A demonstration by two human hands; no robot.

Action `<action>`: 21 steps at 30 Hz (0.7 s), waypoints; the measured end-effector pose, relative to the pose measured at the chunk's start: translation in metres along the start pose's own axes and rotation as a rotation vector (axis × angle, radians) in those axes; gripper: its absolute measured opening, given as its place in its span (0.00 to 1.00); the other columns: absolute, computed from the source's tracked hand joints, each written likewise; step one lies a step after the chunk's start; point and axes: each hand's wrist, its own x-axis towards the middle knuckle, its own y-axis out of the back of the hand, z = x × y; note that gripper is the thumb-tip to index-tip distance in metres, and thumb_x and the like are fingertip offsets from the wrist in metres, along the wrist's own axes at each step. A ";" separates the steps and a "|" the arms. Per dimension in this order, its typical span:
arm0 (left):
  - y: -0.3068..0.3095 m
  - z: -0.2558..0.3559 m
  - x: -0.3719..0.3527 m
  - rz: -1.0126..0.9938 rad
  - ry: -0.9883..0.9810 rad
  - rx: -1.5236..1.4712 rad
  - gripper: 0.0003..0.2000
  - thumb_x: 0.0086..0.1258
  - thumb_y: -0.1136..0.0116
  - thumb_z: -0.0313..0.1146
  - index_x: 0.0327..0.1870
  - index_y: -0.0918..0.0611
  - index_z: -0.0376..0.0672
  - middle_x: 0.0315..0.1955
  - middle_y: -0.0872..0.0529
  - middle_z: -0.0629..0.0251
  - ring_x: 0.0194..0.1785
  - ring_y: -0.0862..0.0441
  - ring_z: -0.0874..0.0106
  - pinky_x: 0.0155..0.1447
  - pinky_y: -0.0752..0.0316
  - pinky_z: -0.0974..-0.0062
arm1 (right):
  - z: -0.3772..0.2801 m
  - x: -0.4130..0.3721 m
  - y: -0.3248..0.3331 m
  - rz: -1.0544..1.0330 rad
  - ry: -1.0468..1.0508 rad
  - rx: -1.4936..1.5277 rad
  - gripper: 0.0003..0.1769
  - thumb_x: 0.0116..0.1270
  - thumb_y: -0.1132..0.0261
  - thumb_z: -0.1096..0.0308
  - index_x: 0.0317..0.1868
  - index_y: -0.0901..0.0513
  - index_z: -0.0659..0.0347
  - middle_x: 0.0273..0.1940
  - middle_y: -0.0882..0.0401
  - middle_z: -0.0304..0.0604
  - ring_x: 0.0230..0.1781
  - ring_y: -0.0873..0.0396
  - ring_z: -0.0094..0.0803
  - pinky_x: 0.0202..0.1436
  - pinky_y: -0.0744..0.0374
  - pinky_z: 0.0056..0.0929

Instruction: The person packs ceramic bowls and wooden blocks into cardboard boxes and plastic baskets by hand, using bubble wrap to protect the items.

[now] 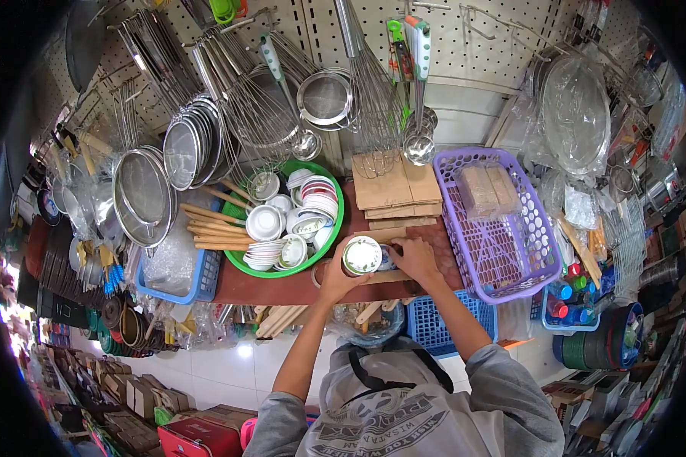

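The small bowl (362, 255) with the green-patterned rim sits just above the front edge of the brown shelf (274, 288), near the middle of my view. My left hand (334, 280) is wrapped around it from seven o'clock, fingers closed on its wall. My right hand (417, 260) lies just at three o'clock of it, fingers curled toward its side. I cannot tell whether that hand grips the bowl or only rests on the wooden slab under it. The bowl's mouth faces up toward me. Being round it has no long side, and its axis runs straight up from the shelf. I judge I am partway through handling this one piece, holding it clear of the others. Any next move calls for keeping it level and the left grip firm, since crockery is crowded close by. At ten o'clock, just beside it, the green basin (338, 213) holds stacked white bowls (265, 222), with wooden spoons (209, 228) further out at nine. At twelve lies a stack of flat boards (396, 186), and ladles (419, 145) and whisks (373, 84) hang above. The purple basket (503, 263) stands at three o'clock, and a blue basket (442, 324) sits below at five.
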 end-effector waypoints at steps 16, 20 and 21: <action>-0.001 0.006 0.001 0.003 -0.055 0.055 0.46 0.45 0.18 0.35 0.70 0.31 0.41 0.64 0.23 0.55 0.66 0.24 0.64 0.68 0.28 0.66 | -0.020 0.002 0.007 -0.036 -0.106 0.758 0.14 0.68 0.31 0.65 0.45 0.16 0.69 0.31 0.12 0.45 0.23 0.16 0.22 0.22 0.19 0.19; -0.001 0.004 -0.001 0.028 -0.060 0.084 0.47 0.46 0.18 0.34 0.71 0.32 0.41 0.63 0.22 0.55 0.65 0.23 0.65 0.68 0.28 0.67 | -0.010 0.008 0.003 0.093 -0.147 0.863 0.13 0.70 0.33 0.64 0.46 0.16 0.68 0.29 0.14 0.43 0.23 0.16 0.22 0.22 0.19 0.21; -0.001 0.003 -0.002 0.043 -0.050 0.068 0.47 0.45 0.18 0.33 0.71 0.33 0.41 0.61 0.22 0.56 0.64 0.23 0.66 0.68 0.28 0.67 | -0.008 0.009 0.004 0.145 -0.159 0.896 0.13 0.70 0.33 0.64 0.45 0.16 0.68 0.28 0.14 0.43 0.22 0.16 0.22 0.21 0.20 0.21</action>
